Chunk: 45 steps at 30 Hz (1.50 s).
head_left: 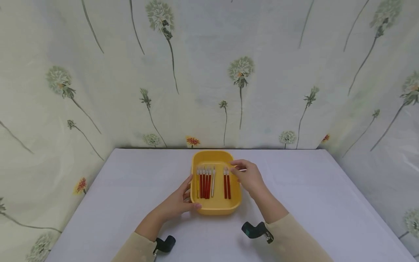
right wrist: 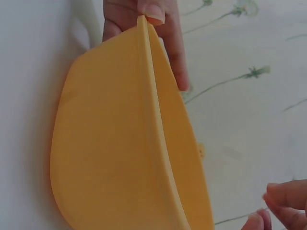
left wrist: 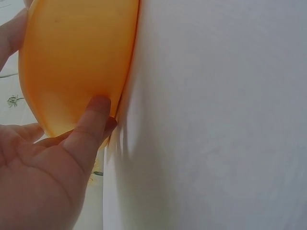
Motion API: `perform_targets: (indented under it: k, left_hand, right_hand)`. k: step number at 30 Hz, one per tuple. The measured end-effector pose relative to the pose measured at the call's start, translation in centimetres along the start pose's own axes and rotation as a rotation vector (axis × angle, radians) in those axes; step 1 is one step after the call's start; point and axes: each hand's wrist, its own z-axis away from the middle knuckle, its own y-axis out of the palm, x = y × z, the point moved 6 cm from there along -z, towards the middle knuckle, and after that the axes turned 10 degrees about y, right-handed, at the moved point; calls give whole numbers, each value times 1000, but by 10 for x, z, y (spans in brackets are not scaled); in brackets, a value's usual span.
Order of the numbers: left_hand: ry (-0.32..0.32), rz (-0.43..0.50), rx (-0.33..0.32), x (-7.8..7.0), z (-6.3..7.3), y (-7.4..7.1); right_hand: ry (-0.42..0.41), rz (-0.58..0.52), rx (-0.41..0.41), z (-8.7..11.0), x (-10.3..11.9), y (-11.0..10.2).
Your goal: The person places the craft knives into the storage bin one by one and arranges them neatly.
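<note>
A yellow plastic tray [head_left: 216,208] with rounded corners and raised walls stands on the table. Inside it lie slim brush-like sticks with pale, pointed tips. The left group has several red sticks [head_left: 205,186], flanked by a yellow stick [head_left: 198,186] and a whitish stick [head_left: 213,183]. Two more red sticks [head_left: 227,186] lie apart on the right. My left hand [head_left: 178,200] grips the tray's left side, thumb at the near-left rim and fingers against the wall. My right hand [head_left: 250,176] hovers by the right rim, fingers bent, with nothing visible between the fingertips [right wrist: 276,189].
White cloth covers the table [head_left: 144,174]. A curtain printed with dandelions [head_left: 199,72] rises behind its back edge and along both sides. Dark camera mounts are strapped at the left wrist [head_left: 166,243] and the right wrist [head_left: 253,230].
</note>
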Motion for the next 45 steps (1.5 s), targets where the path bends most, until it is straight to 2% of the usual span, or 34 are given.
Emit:
perform_targets:
  k: [8,20,34,45]
  left_hand:
    - [-9,-12,-4,-1,0,0]
    - [7,-10,-1,0,-1,-1]
    - [-1,-11,1,-3,-1,-2]
    - [13,9,10,-1,-1,-2]
  right_hand:
    - [20,20,-17,-3,-8,-16]
    - [18,70,-114,-21,-32,-37]
    - [128,97,-72,-54,-74,-27]
    - [159,124,-58,-66,-83,-26]
